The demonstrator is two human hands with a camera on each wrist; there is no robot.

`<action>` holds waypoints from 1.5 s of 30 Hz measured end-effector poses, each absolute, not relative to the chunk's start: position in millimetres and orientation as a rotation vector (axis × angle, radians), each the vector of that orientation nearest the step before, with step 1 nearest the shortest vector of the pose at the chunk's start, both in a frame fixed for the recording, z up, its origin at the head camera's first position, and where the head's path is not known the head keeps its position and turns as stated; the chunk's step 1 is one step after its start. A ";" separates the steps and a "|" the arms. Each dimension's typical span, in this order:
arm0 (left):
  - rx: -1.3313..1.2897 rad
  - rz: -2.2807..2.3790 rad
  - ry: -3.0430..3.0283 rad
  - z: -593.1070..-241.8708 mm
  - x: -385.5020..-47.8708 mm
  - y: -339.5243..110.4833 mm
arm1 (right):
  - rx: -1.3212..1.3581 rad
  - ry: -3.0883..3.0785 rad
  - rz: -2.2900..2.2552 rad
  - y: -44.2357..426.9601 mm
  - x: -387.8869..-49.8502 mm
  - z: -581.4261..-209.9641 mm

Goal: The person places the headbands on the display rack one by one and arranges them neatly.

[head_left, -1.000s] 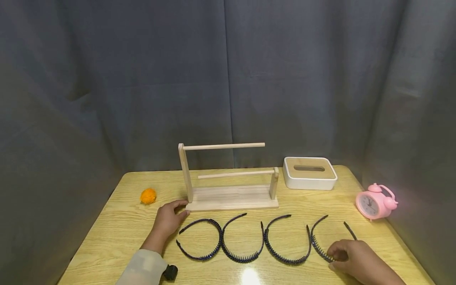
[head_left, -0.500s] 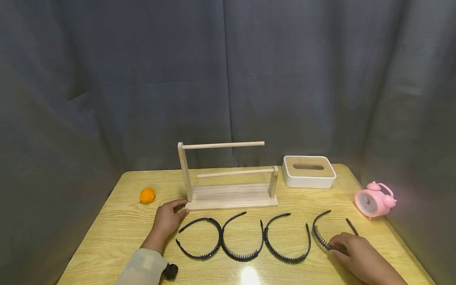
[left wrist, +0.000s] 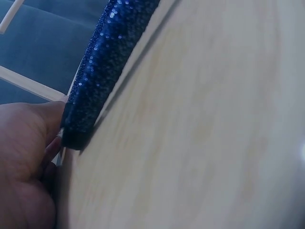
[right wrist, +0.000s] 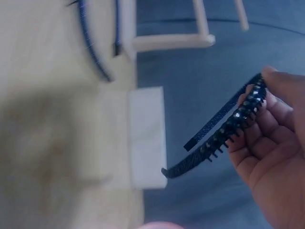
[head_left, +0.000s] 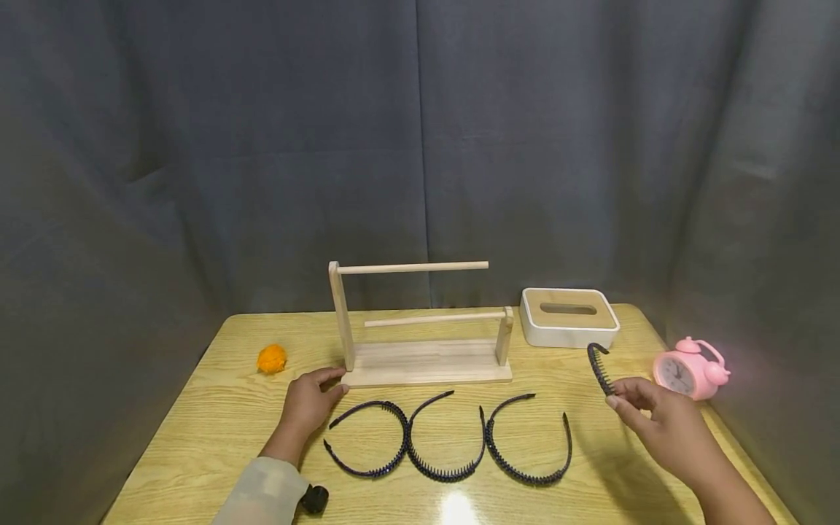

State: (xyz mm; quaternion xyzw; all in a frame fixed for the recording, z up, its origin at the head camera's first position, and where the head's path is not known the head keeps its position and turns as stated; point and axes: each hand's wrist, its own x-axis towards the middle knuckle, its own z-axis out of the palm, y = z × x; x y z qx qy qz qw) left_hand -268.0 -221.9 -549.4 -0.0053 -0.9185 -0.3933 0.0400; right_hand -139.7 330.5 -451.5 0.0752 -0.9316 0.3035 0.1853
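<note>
headband [head_left: 600, 370] raised in right hand [head_left: 666, 423], gap to edge of rack [head_left: 426, 363]

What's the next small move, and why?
I'd probably move the right hand left and up, towards the free end of the upper rod. It holds a headband above the table, that free end points right, and the left hand touches the wooden stand, perhaps steadying it.

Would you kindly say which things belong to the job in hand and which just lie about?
Job, apparently: dark blue toothed headband in right hand; three similar headbands; pale wooden two-bar stand, touched by left hand.
Lying about: fluffy orange ball; white wood-lidded box; pink alarm clock.
</note>
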 end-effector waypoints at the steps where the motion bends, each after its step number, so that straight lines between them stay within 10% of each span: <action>1: -0.018 -1.202 -2.814 -549.7 -268.4 -222.0 | 0.210 -2.601 0.917 328.0 -141.8 -445.6; 19: -0.018 -1.204 -2.817 -546.2 -268.6 -220.7 | 0.213 -1.843 2.276 277.0 -196.7 -354.4; 45: -0.019 -1.219 -2.796 -550.5 -268.9 -217.8 | 0.032 -1.905 2.453 216.4 -257.6 -343.1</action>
